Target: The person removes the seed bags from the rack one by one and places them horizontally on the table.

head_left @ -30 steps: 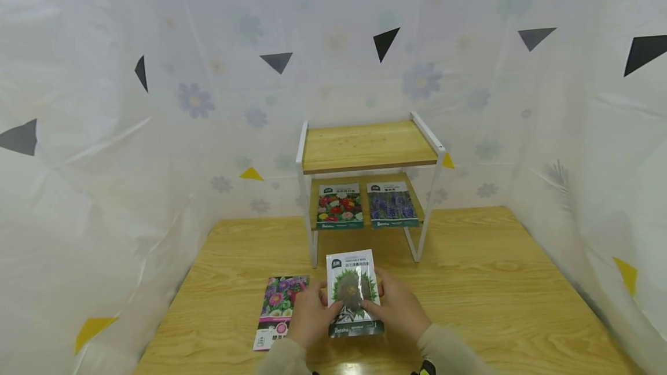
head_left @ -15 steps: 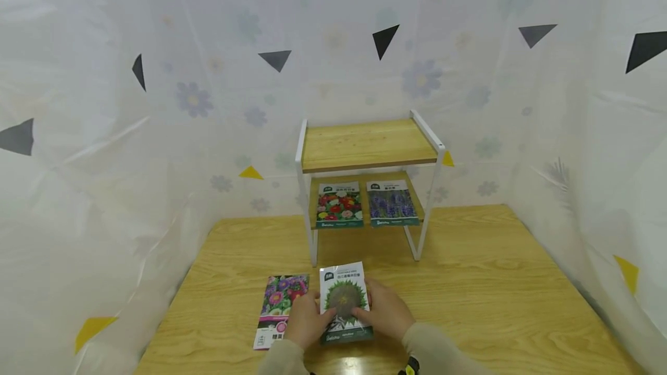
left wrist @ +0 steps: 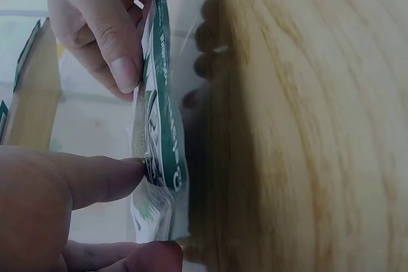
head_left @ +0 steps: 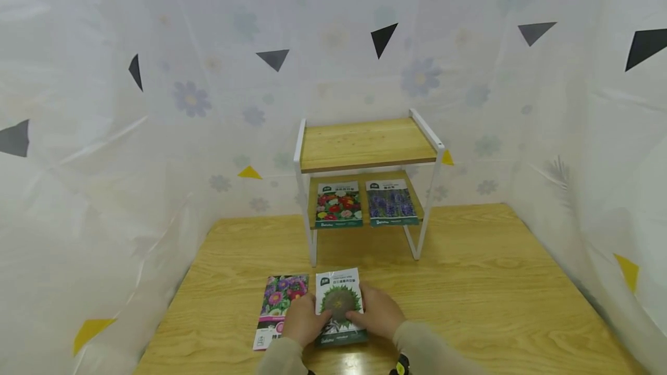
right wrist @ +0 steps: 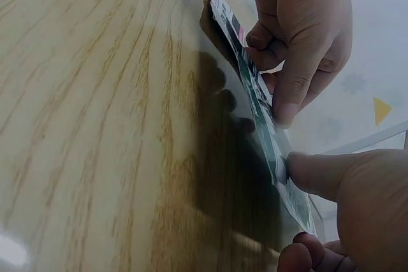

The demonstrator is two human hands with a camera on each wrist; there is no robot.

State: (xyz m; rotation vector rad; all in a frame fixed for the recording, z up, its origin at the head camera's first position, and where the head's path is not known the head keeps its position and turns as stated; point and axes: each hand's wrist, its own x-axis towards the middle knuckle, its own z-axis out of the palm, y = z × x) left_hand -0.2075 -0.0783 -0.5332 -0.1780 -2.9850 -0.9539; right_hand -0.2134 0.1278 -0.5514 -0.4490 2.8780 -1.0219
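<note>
Both hands hold a seed packet (head_left: pixel 339 302) with a green, round flower head on its front. My left hand (head_left: pixel 303 322) pinches its left edge and my right hand (head_left: pixel 383 311) its right edge. The thumbs lie on the printed front, with fingers behind. In the left wrist view the packet (left wrist: pixel 167 119) is seen edge-on, close over the wood; I cannot tell whether it touches. Just left of it a pink and purple flower seed packet (head_left: pixel 274 311) lies on the table, partly hidden by my left hand.
Behind the hands stands a two-tier rack (head_left: pixel 367 143) with white metal sides. On its lower shelf lie a red flower packet (head_left: pixel 339 206) and a purple flower packet (head_left: pixel 391 202), side by side. The wooden table (head_left: pixel 495 294) meets plastic-covered walls.
Both hands have moved the held packet left and a little toward me, down beside the pink and purple flower packet. The packets on the rack stay put.
</note>
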